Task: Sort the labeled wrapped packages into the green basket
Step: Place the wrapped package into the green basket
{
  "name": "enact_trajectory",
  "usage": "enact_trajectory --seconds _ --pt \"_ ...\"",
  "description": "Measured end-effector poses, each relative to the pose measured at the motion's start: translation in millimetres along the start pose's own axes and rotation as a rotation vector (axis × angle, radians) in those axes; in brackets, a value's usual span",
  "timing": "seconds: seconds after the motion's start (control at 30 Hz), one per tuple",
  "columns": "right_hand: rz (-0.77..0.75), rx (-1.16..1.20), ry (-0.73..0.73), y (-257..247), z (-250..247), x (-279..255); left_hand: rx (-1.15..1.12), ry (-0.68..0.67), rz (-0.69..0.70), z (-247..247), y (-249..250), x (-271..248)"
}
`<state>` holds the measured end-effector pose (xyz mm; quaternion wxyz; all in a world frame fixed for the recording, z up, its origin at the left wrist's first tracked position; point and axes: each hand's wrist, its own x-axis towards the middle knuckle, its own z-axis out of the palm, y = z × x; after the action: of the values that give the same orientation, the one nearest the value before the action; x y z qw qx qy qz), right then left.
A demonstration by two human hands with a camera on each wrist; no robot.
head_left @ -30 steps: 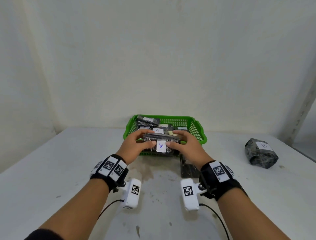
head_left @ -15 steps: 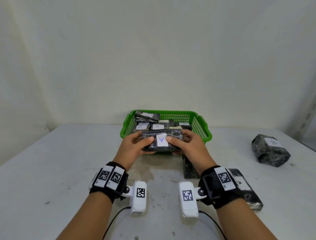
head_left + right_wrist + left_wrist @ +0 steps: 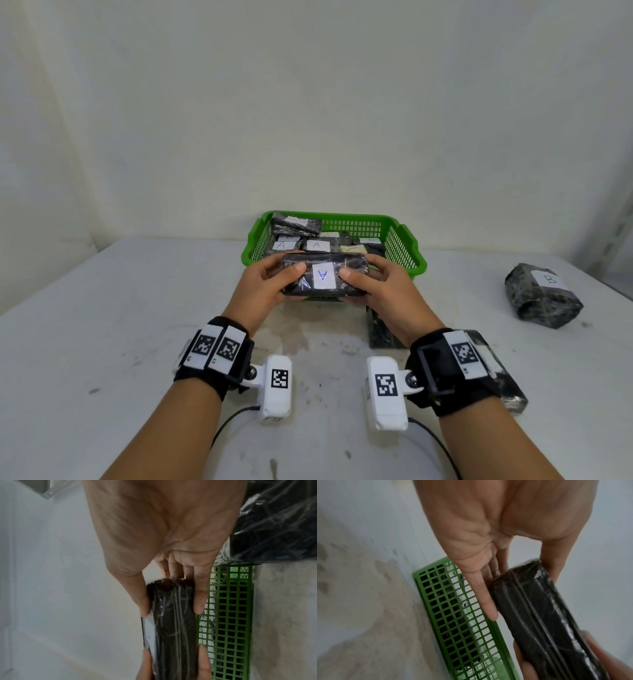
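A flat black wrapped package (image 3: 323, 279) with a white label marked A is held in the air just in front of the green basket (image 3: 400, 240). My left hand (image 3: 265, 286) grips its left end and my right hand (image 3: 380, 289) grips its right end, thumbs on top and fingers underneath. The left wrist view shows the package (image 3: 537, 616) pinched beside the basket's mesh wall (image 3: 453, 615). From the right wrist, the package (image 3: 173, 622) sits between thumb and fingers, next to the basket (image 3: 229, 615). Several labelled packages lie inside the basket.
A lumpy wrapped package marked B (image 3: 543, 296) lies on the white table (image 3: 120, 325) at the far right. Two more dark packages sit under my right forearm, one (image 3: 382, 330) near the basket and one (image 3: 503, 377) nearer me. A wall stands close behind the basket.
Both hands have lifted the A package slightly and tilted its label more toward me. The view has shifted, showing more of the table's right side.
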<state>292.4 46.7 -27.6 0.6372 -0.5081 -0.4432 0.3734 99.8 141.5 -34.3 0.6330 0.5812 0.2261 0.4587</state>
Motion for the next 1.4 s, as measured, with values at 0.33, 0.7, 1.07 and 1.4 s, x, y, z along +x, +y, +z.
enact_trajectory --seconds 0.33,0.7,1.07,1.4 --pt "-0.077 -0.012 0.029 -3.0 0.0 -6.6 0.006 -0.029 0.005 0.4 4.0 -6.7" --pt "-0.080 -0.048 0.026 -4.5 1.3 -11.5 0.058 -0.034 0.019 7.0 6.3 -9.8" --pt "-0.083 0.009 0.007 -6.9 -3.1 -13.2 0.053 -0.067 0.024 9.6 8.8 -11.8" --pt "-0.185 -0.061 0.058 -8.2 -0.2 -14.6 0.211 -0.068 0.173 11.8 13.4 -15.3"
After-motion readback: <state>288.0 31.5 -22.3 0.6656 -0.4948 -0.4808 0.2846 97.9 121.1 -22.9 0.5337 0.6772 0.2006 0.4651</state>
